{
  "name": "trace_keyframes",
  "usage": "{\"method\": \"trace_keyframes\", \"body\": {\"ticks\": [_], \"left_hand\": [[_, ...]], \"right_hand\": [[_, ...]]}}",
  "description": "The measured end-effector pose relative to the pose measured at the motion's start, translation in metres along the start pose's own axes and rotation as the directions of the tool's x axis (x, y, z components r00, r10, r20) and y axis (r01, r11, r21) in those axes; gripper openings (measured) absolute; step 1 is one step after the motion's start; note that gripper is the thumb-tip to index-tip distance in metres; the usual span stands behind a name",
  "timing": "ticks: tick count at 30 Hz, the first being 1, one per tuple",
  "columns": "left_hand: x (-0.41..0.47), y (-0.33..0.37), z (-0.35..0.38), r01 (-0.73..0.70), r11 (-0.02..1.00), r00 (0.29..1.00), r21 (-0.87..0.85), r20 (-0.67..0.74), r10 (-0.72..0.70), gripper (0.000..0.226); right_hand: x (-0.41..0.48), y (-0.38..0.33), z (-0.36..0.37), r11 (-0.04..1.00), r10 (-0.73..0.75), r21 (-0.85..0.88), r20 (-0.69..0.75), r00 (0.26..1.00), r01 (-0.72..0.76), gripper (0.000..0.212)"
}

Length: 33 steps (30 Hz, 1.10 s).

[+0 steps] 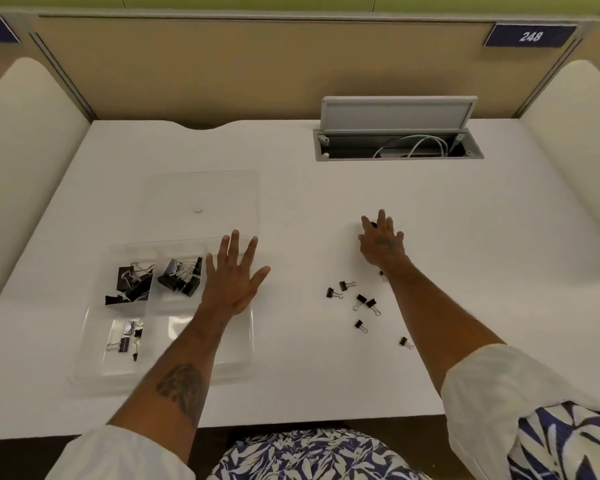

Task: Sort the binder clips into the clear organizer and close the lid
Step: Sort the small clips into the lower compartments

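Note:
A clear organizer (84, 362) lies on the white desk at the left, its clear lid (201, 192) folded open flat behind it. Large black binder clips (132, 285) fill the back left compartment, medium ones (182, 277) the one beside it, and small ones (129, 337) the front left. My left hand (234, 275) rests flat with spread fingers on the organizer's right side. My right hand (381, 242) reaches forward, fingers straight, over a black clip (373, 224) that peeks out between two fingers. Several small loose clips (361, 301) lie on the desk near my right forearm.
An open grey cable hatch (395, 143) with white cables sits at the back right of the desk (326, 375). A tan partition (257, 71) closes the back, with rounded cream side panels (25, 133) left and right.

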<state>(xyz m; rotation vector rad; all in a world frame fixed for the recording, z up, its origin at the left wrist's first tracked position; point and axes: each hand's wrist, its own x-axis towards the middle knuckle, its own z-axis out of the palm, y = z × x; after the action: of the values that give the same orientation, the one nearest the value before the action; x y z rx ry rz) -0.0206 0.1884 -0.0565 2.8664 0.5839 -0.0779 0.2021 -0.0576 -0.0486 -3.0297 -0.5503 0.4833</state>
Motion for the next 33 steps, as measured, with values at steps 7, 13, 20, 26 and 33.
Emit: {"method": "trace_keyframes", "body": {"ticks": [7,13,20,26,33], "left_hand": [[0.002,0.0,0.002,0.011,1.0,1.0,0.016,-0.006,-0.011,0.074],[0.002,0.001,-0.001,0.009,1.0,1.0,0.016,0.002,-0.009,0.073],[0.001,0.0,-0.003,-0.004,1.0,1.0,-0.005,-0.006,0.004,0.075],[0.003,-0.001,-0.009,-0.01,0.996,0.997,-0.085,0.077,0.016,0.076],[-0.015,-0.029,-0.036,-0.065,0.99,0.992,-0.123,0.101,0.078,0.077]], "right_hand": [[0.004,0.007,0.009,0.999,-0.033,0.037,-0.082,0.996,0.036,0.036],[-0.001,-0.002,0.008,1.0,0.001,0.029,-0.212,0.977,0.005,0.027],[-0.007,-0.012,0.007,0.839,0.224,0.535,-0.167,0.96,-0.103,0.029],[-0.029,-0.039,-0.004,0.745,0.254,0.663,-0.182,0.95,-0.072,0.025],[-0.074,-0.1,-0.01,0.555,0.189,0.831,-0.161,0.969,0.031,0.026]]}}
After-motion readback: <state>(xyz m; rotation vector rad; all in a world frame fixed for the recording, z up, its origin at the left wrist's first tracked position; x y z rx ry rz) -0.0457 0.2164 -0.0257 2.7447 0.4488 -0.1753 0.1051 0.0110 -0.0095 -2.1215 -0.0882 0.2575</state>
